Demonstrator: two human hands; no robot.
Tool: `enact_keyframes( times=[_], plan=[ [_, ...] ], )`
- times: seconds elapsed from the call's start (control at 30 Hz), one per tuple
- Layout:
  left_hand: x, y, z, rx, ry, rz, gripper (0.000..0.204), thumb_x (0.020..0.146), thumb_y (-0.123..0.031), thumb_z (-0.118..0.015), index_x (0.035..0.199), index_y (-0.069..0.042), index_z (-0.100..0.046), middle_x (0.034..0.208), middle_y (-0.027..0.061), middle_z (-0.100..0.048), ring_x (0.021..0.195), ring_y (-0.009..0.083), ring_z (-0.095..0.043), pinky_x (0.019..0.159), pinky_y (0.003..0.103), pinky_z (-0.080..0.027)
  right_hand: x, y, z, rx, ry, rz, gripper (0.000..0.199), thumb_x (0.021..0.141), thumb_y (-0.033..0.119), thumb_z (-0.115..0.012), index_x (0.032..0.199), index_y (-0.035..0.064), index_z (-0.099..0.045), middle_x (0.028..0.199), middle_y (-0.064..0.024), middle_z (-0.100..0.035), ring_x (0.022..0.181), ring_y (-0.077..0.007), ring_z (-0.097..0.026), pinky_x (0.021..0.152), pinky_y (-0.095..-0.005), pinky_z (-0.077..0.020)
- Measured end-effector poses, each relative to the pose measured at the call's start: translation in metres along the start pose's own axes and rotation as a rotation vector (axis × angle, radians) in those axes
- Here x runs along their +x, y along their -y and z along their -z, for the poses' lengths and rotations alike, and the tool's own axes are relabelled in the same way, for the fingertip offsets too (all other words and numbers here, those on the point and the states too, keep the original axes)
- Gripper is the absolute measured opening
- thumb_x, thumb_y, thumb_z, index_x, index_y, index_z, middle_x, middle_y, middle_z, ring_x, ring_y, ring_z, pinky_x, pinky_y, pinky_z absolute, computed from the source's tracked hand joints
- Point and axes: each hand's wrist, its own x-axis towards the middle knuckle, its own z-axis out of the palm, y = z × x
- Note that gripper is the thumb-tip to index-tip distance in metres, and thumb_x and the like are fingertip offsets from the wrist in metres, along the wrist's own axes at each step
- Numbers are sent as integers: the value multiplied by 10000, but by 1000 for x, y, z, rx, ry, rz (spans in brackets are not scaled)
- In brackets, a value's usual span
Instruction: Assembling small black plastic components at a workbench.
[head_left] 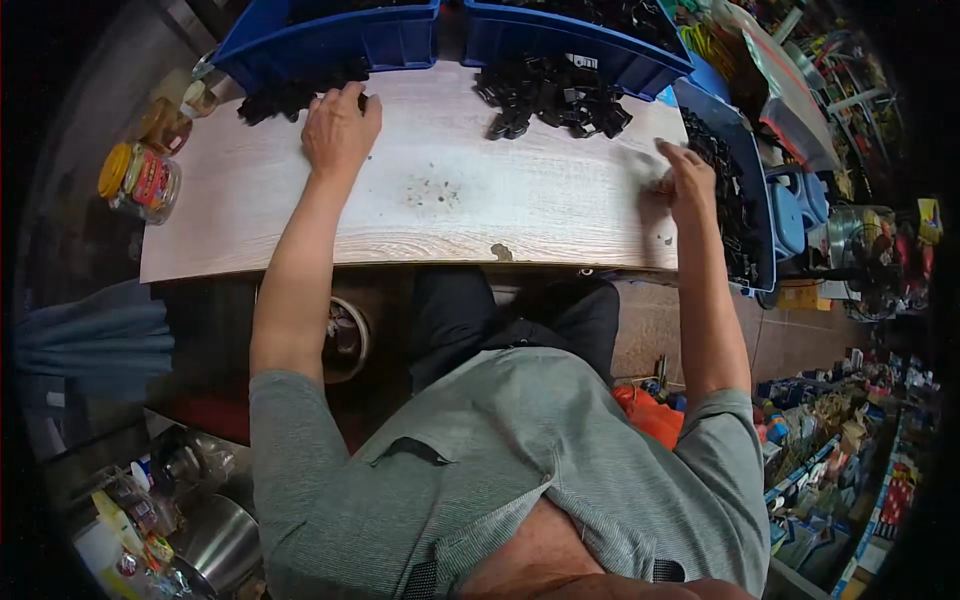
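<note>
My left hand (341, 128) reaches to the far left of the table, its fingers bent down at the edge of a pile of small black plastic parts (272, 101). A bit of black shows between its thumb and forefinger, so it seems to pinch one part; the fingertips are partly hidden. Over the table's right end hangs my right hand (690, 183), fingers stretched leftward and thumb apart, with nothing visible in it. Right beside it stands a blue-grey bin (765, 235) filled with black parts. Another heap of black plastic parts (556, 97) lies at the back, right of the middle.
Two blue bins (400, 42) (640, 68) with black parts line the table's far edge. A yellow-lidded jar (150, 183) stands at the left edge. Dark crumbs (435, 193) dot the pale tabletop (500, 215). Blue stools (788, 215) are beyond the right bin.
</note>
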Motion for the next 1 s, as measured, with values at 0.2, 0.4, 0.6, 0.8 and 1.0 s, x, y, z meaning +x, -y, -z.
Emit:
enact_keyframes(
  times=[0.2, 0.4, 0.6, 0.8, 1.0],
  plan=[
    [-10, -10, 4, -112, 24, -1, 220, 922, -226, -610, 1005, -72, -743, 935, 176, -743, 865, 387, -693, 798, 478, -549, -12, 10, -57, -188, 105, -155, 296, 848, 340, -804, 954, 73, -733, 565, 20, -400, 467, -142, -431, 473, -364, -524],
    [-7, 10, 2, -159, 49, -12, 253, 962, -259, -590, 1029, -78, -754, 967, 190, -739, 904, 392, -695, 823, 477, -538, -1, 8, -88, -342, 108, -119, 298, 856, 345, -805, 857, 73, -685, 549, 5, -443, 464, -152, -466, 458, -395, -505],
    [4, 26, 10, -259, 89, 59, 284, 974, -273, -584, 980, -51, -760, 983, 200, -735, 913, 423, -694, 826, 478, -542, 3, 2, -88, -334, 122, -106, 152, 860, 230, -758, 873, 110, -666, 559, 1, -477, 460, -156, -466, 465, -395, -510],
    [-2, 47, 16, -197, 98, 161, 318, 970, -318, -591, 985, -49, -762, 971, 209, -730, 928, 425, -687, 829, 484, -535, -16, 5, -74, -280, 236, -103, 145, 856, 236, -753, 883, 121, -669, 554, 25, -433, 478, -130, -463, 454, -350, -468],
    [-14, 32, 16, -190, 3, -35, 230, 881, -173, -682, 1068, -57, -747, 999, 195, -733, 904, 404, -686, 834, 479, -535, -38, 10, -76, -250, 262, -32, 252, 812, 265, -819, 926, 100, -665, 585, 49, -448, 464, -96, -426, 431, -280, -408]
  ],
)
